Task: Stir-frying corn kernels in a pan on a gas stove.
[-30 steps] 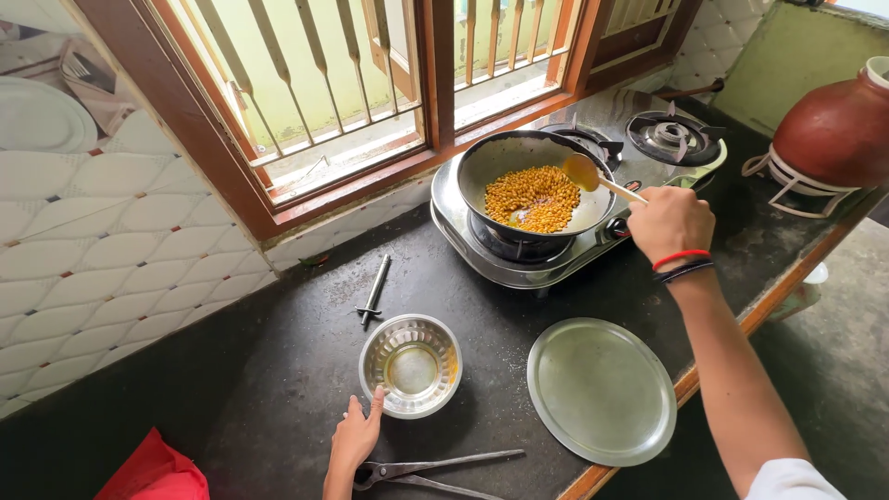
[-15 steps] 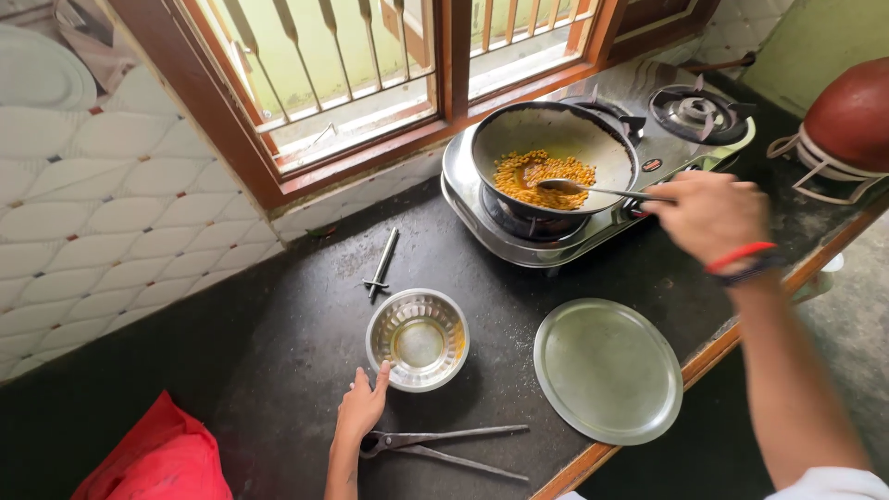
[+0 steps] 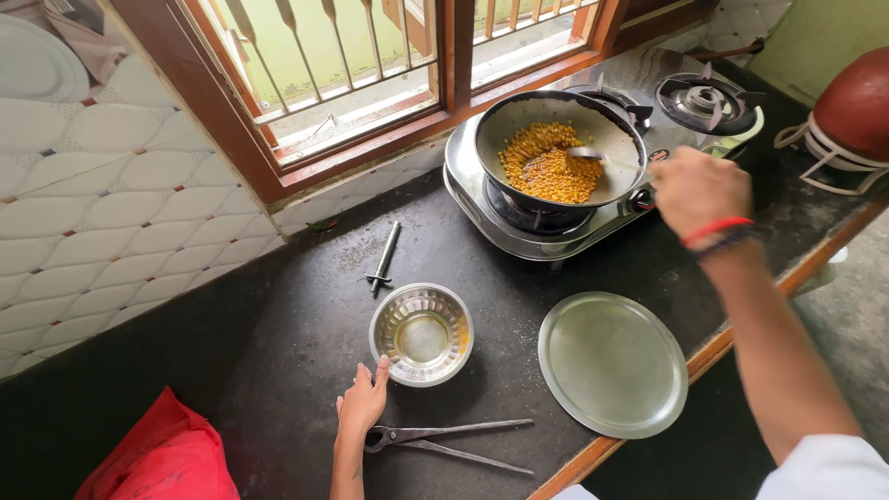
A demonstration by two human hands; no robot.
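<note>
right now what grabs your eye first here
The dark pan of yellow grains on the steel stove under the window, with the right hand working a spoon in it. Nearer, the left hand rests on the black counter beside a steel bowl, tongs below.

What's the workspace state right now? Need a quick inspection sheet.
Surface: dark stone counter, with a few pale specks near the lighter.
Job's things: black pan of yellow grains on a steel two-burner stove; spoon in the pan.
Clutter: steel bowl with a little liquid, round steel plate, tongs, stick lighter, red cloth.
Hands: right hand closed on the spoon's handle, blurred; left hand flat on the counter, fingertips at the bowl's rim.
Cables: nothing seen.
Surroundings: barred wooden window, white tiled wall, clay pot on a wire stand.
</note>
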